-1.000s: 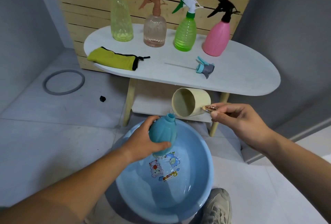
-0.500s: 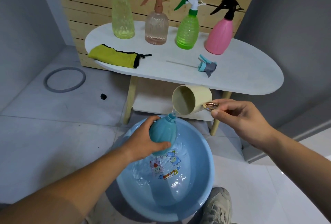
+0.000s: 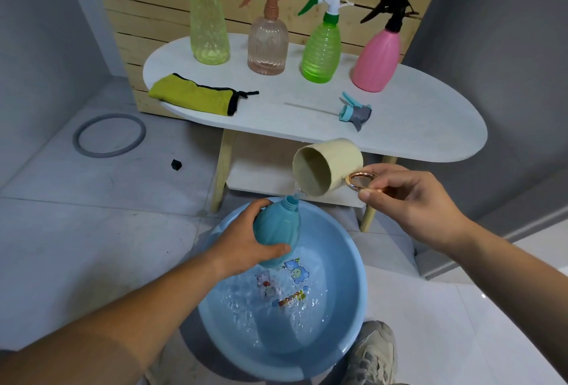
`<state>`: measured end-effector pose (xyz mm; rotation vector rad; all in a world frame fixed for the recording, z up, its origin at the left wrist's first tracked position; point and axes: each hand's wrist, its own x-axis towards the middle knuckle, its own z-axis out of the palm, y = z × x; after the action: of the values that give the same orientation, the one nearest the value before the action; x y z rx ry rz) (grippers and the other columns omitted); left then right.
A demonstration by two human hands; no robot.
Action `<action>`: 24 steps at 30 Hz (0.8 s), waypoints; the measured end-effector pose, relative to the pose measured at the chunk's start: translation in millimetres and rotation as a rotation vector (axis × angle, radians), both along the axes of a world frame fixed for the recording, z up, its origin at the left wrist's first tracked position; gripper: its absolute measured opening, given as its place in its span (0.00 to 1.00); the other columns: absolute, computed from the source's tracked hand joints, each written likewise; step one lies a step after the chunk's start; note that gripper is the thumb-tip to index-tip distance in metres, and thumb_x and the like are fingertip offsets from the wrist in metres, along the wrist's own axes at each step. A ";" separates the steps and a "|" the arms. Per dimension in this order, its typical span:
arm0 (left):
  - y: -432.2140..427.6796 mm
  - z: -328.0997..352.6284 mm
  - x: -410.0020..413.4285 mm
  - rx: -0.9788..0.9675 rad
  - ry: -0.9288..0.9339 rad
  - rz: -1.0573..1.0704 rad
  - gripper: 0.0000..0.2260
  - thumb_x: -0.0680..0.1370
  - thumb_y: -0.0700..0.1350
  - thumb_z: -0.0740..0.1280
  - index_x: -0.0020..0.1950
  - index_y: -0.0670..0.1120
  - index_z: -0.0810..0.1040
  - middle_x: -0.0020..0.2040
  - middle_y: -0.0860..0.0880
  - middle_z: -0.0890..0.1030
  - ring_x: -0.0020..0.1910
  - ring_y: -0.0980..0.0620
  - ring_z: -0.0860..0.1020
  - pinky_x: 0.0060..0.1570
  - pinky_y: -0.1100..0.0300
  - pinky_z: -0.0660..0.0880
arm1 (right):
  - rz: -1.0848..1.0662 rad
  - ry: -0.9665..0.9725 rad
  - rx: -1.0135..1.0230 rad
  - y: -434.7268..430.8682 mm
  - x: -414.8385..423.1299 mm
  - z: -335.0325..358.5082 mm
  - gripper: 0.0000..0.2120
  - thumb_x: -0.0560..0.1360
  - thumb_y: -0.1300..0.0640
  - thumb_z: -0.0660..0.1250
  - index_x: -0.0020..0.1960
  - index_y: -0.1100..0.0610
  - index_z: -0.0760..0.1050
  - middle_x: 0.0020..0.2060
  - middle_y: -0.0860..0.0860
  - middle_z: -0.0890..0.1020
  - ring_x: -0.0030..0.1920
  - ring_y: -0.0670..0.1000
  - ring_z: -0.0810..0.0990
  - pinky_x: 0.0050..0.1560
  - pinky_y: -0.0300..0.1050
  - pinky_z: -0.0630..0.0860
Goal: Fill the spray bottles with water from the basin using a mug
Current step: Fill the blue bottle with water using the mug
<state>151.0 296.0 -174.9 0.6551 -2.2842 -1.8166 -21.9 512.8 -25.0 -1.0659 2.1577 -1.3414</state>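
Gripping the round teal plastic spray bottle (image 3: 278,227) around its body, the left hand (image 3: 246,243) holds it upright over the light-blue plastic basin (image 3: 344,249), which sits on the tiled floor. The bottle's neck is uncapped. Water in the basin is rippled above cartoon stickers on its bottom.

The right hand (image 3: 408,200) pinches the gold ring handle (image 3: 361,180) of the cream cylindrical mug (image 3: 329,166) between thumb and curled fingers. The mug is tipped on its side, its mouth facing left and its lower lip just above the bottle's neck, with a thin trickle of water between them.

Behind, the white oval counter (image 3: 415,129) carries 4 capped spray bottles in a row: a yellow-green one (image 3: 209,31), a clear pinkish one (image 3: 267,46), a green one (image 3: 321,52) and a pink one (image 3: 378,61). Lying nearer the front are a teal-and-grey trigger spray head (image 3: 355,111) with its tube and a yellow fabric pouch (image 3: 193,94). A grey ring (image 3: 109,135) lies on the floor at left, and a beige shoe (image 3: 372,351) touches the basin's near rim.
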 end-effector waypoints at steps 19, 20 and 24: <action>0.0 -0.9 -0.4 -0.012 -0.009 -0.004 0.34 0.67 0.49 0.84 0.66 0.59 0.71 0.61 0.57 0.78 0.60 0.59 0.78 0.51 0.64 0.80 | 0.075 0.199 0.059 -2.0 4.6 1.6 0.02 0.72 0.61 0.75 0.42 0.55 0.85 0.58 0.46 0.80 0.61 0.45 0.78 0.64 0.46 0.74; -0.2 -0.6 -0.3 -0.012 -0.009 -0.004 0.34 0.67 0.48 0.84 0.66 0.58 0.71 0.61 0.57 0.78 0.60 0.59 0.77 0.51 0.64 0.80 | 0.088 0.230 0.061 -1.7 4.2 1.6 0.02 0.72 0.60 0.75 0.42 0.53 0.85 0.58 0.45 0.80 0.62 0.45 0.78 0.64 0.46 0.74; 0.3 1.0 0.5 -0.009 -0.013 -0.011 0.35 0.67 0.48 0.83 0.68 0.59 0.69 0.62 0.58 0.77 0.60 0.61 0.77 0.48 0.68 0.79 | 0.133 0.358 0.083 -0.9 3.0 0.7 0.02 0.72 0.55 0.75 0.42 0.49 0.84 0.60 0.46 0.79 0.63 0.45 0.77 0.59 0.39 0.74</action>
<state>151.4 296.2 -173.8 0.6563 -2.3075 -1.8111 -18.9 511.9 -24.3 -1.4800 2.3157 -1.0548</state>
